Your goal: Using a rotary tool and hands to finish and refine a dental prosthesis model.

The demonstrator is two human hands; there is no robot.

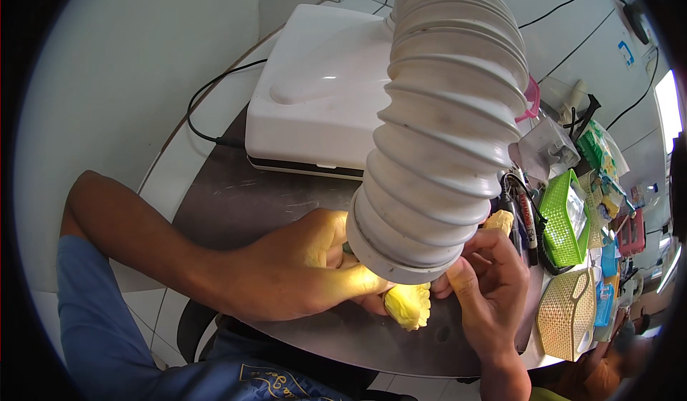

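Observation:
Under the mouth of a white corrugated hose [451,143], my left hand [286,276] grips a yellow dental cast [406,306], its row of teeth turned to the right. Strong light falls on the cast and my left thumb. My right hand [490,286] is at the right of the cast, thumb and fingers pressed together. Whatever lies between those fingertips is hidden by the hose rim. A second yellowish cast piece [499,221] shows just beyond my right knuckles. The hose covers part of both hands' fingers.
A white box-shaped machine [322,86] stands behind the hands on the dark tabletop [229,179], with a black cord [192,108] at its left. Markers [527,218], a green basket [562,222] and a beige basket [567,315] line the right. Another person [605,372] appears at the far lower right.

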